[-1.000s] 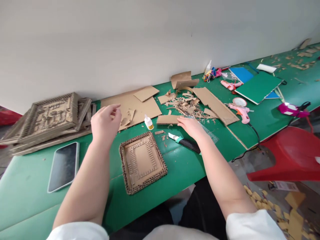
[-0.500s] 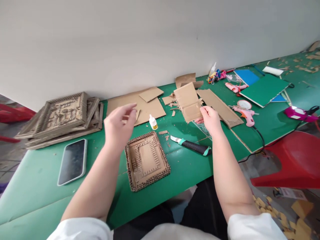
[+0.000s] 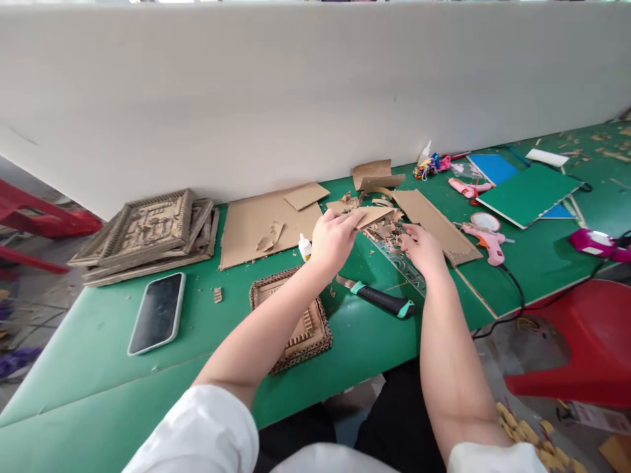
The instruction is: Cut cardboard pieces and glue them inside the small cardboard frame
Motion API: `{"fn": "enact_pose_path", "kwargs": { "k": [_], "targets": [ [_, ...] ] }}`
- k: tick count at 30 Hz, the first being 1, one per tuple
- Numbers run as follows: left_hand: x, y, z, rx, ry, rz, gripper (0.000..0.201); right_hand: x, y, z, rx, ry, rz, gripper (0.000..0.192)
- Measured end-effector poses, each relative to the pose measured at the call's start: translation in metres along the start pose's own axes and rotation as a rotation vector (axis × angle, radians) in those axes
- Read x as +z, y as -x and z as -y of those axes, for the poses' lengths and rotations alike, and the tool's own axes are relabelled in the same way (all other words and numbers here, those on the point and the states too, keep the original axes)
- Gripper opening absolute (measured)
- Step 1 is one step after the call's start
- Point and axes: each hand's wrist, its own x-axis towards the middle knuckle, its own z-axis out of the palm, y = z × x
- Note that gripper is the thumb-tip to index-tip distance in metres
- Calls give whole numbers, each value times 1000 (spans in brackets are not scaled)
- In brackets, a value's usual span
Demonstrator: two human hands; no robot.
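My left hand is raised over the green table and pinches a flat cardboard piece by its near edge. My right hand hovers low beside it, fingers apart, touching a pile of cardboard scraps and a clear ruler. Under my left forearm lies a small cardboard frame, partly hidden. A black and teal utility knife lies between my arms. A small glue bottle stands just left of my left hand.
A phone lies face up at left, with a stack of cardboard frames behind it. A large cardboard sheet and a long strip flank the scraps. A pink glue gun, a green board and a red stool are at right.
The cardboard piece passed from my right hand to my left, which moved right to the scraps. My right hand dropped to the pile. The view shifted up and left.
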Motion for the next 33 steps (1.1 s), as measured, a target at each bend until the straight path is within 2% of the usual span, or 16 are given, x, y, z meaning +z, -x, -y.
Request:
{"fn": "enact_pose_path", "kwargs": {
  "k": [2, 4, 7, 10, 11, 13, 14, 15, 16, 17, 19, 20, 22, 24, 28, 33],
  "targets": [
    [0, 4, 2, 102, -47, -27, 40, -9, 5, 7, -78, -62, -78, 37],
    [-2, 9, 4, 127, -26, -38, 40, -17, 17, 22, -282, -115, -111, 33],
    [-10, 11, 0, 173, 49, -5, 30, -24, 37, 47, -560, -94, 19, 31],
    [-24, 13, -14, 212, 116, 49, 19, -23, 49, 61, -732, -13, -2, 23],
    [-29, 15, -20, 178, 124, 19, 16, -21, 50, 63, -763, 10, -57, 19],
    [-35, 22, -34, 6, 156, -179, 19, -18, 52, 66, -803, 30, -194, 13],
    [-36, 27, -41, -124, 223, -277, 31, -17, 53, 67, -824, 35, -264, 13],
    [-37, 32, -49, -239, 351, -317, 47, -16, 54, 68, -851, 43, -329, 14],
    [-36, 36, -56, -354, 549, -280, 58, -16, 55, 69, -883, 55, -379, 14],
    [-34, 39, -63, -466, 800, -172, 64, -17, 56, 71, -920, 71, -411, 15],
    [-29, 40, -73, -618, 1251, 116, 71, -19, 60, 74, -985, 101, -419, 17],
    [-26, 38, -77, -646, 1415, 221, 75, -21, 62, 74, -1008, 111, -401, 18],
    [-21, 30, -81, -654, 1599, 306, 80, -24, 65, 74, -1030, 119, -348, 18],
    [-17, 22, -82, -627, 1640, 280, 76, -27, 68, 72, -1021, 127, -285, 16],
    [-10, 15, -81, -596, 1566, 242, 79, -31, 72, 69, -989, 189, -118, 15],
    [-5, 19, -82, -600, 1433, 150, 69, -32, 86, 74, -1032, 106, -174, 13]
  ]
}}
